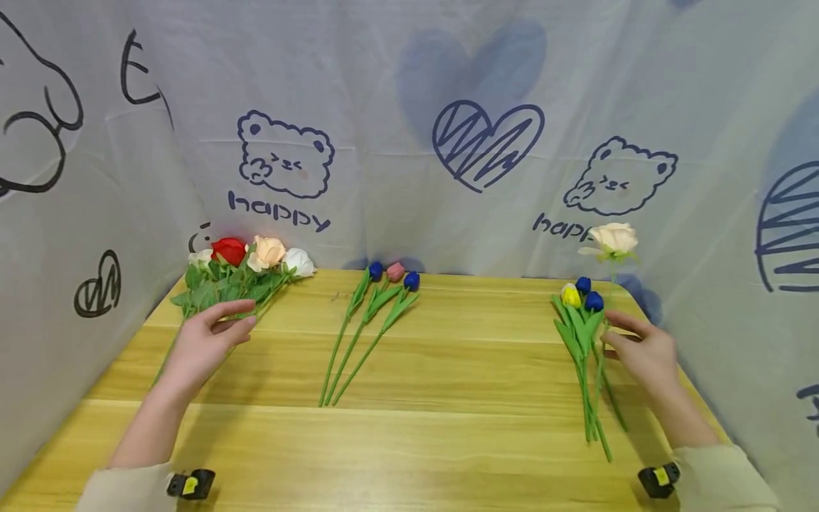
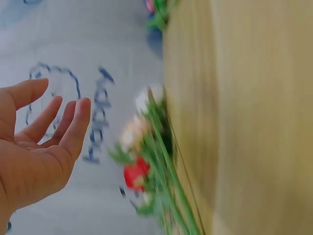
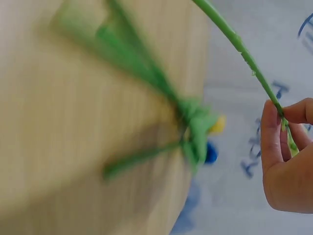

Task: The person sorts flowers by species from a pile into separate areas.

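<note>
My right hand (image 1: 648, 353) pinches the green stem of a cream rose (image 1: 614, 239) between thumb and fingertips, with the bloom up above the hand. In the right wrist view the stem (image 3: 244, 54) runs between the fingertips. Close beside this hand lie several tulips, a yellow one (image 1: 571, 296) and blue ones (image 1: 594, 301) among them. My left hand (image 1: 206, 348) is raised with relaxed fingers and holds nothing. Behind it lies a bunch of roses: a red one (image 1: 229, 250), a peach one (image 1: 266, 253) and a white one (image 1: 298, 262).
In the middle of the wooden table (image 1: 409, 455) lie three tulips, two blue and one pink (image 1: 395, 272), fanned out with stems toward me. A printed white cloth (image 1: 384, 192) hangs behind the table and along both sides.
</note>
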`<state>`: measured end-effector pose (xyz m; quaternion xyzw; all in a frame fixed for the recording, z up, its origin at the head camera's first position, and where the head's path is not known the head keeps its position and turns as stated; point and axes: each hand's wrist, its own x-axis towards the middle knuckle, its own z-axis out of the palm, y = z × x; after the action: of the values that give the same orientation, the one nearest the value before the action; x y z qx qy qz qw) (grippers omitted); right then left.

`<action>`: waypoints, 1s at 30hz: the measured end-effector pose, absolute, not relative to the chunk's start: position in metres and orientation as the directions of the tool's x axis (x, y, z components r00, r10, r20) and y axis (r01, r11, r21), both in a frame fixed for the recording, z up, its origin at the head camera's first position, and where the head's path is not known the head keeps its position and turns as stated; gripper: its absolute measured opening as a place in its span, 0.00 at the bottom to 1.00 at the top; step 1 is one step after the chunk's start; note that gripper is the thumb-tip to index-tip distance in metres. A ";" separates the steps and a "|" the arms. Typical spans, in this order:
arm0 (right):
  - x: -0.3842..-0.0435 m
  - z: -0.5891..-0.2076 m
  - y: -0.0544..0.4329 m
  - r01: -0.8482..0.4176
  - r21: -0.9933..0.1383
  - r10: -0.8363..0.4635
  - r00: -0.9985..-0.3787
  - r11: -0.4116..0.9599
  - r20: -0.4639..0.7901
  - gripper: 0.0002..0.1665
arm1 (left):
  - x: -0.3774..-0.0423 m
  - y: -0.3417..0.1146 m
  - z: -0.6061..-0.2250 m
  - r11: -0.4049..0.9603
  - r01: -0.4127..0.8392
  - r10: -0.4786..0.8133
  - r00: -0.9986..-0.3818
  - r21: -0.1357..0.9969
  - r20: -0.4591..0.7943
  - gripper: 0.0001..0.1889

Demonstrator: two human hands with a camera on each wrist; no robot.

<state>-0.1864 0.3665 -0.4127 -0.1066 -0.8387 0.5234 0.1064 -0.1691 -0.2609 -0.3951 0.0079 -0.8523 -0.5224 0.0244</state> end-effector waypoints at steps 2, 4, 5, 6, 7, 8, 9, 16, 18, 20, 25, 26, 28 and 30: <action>-0.188 -0.408 0.350 0.023 -0.931 0.289 -0.953 0.364 0.089 0.29 | -0.171 -0.244 -0.392 0.414 0.045 -0.026 -0.998 0.909 0.061 0.29; -0.189 -0.406 0.334 -0.019 -0.949 0.287 -0.951 0.314 0.114 0.28 | -0.174 -0.228 -0.390 0.370 0.071 -0.007 -0.997 0.926 0.080 0.29; -0.191 -0.405 0.325 -0.037 -0.955 0.284 -0.951 0.296 0.124 0.28 | -0.175 -0.219 -0.389 0.350 0.083 0.002 -0.996 0.933 0.087 0.28; -0.192 -0.405 0.316 -0.045 -0.962 0.283 -0.951 0.269 0.124 0.27 | -0.177 -0.211 -0.389 0.327 0.097 0.018 -0.995 0.940 0.097 0.27; -0.193 -0.405 0.306 -0.055 -0.969 0.286 -0.950 0.240 0.124 0.27 | -0.180 -0.202 -0.389 0.307 0.109 0.029 -0.994 0.945 0.105 0.27; -0.195 -0.406 0.297 -0.059 -0.974 0.285 -0.951 0.217 0.121 0.27 | -0.182 -0.194 -0.390 0.291 0.121 0.043 -0.993 0.949 0.113 0.26; -0.196 -0.407 0.289 -0.066 -0.977 0.283 -0.951 0.204 0.123 0.27 | -0.185 -0.185 -0.391 0.271 0.126 0.057 -0.992 0.954 0.115 0.25; -0.202 -0.416 0.236 -0.110 -0.993 0.230 -0.966 0.050 0.119 0.26 | -0.196 -0.122 -0.403 0.156 0.171 0.174 -0.974 0.973 0.144 0.22; -0.203 -0.419 0.224 -0.111 -0.994 0.217 -0.970 0.019 0.112 0.26 | -0.197 -0.106 -0.406 0.133 0.174 0.201 -0.969 0.976 0.145 0.21; -0.203 -0.421 0.212 -0.106 -0.994 0.207 -0.973 -0.010 0.101 0.26 | -0.197 -0.093 -0.408 0.115 0.170 0.226 -0.964 0.979 0.141 0.20; -0.206 -0.424 0.183 -0.108 -0.987 0.192 -0.978 -0.121 0.084 0.25 | -0.197 -0.070 -0.413 0.113 0.168 0.275 -0.952 0.979 0.131 0.18; -0.206 -0.424 0.178 -0.113 -0.983 0.187 -0.979 -0.146 0.084 0.25 | -0.196 -0.067 -0.414 0.120 0.168 0.280 -0.951 0.978 0.129 0.18; -0.207 -0.425 0.168 -0.115 -0.974 0.184 -0.980 -0.195 0.079 0.25 | -0.195 -0.062 -0.416 0.141 0.172 0.294 -0.948 0.975 0.125 0.17; -0.207 -0.426 0.159 -0.113 -0.966 0.183 -0.981 -0.234 0.071 0.24 | -0.194 -0.058 -0.419 0.155 0.175 0.317 -0.941 0.972 0.119 0.15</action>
<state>-0.2071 0.1589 -0.4259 -0.0285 -0.6115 0.7851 0.0943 -0.1942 -0.0578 -0.4188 -0.1621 -0.7577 -0.6296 -0.0564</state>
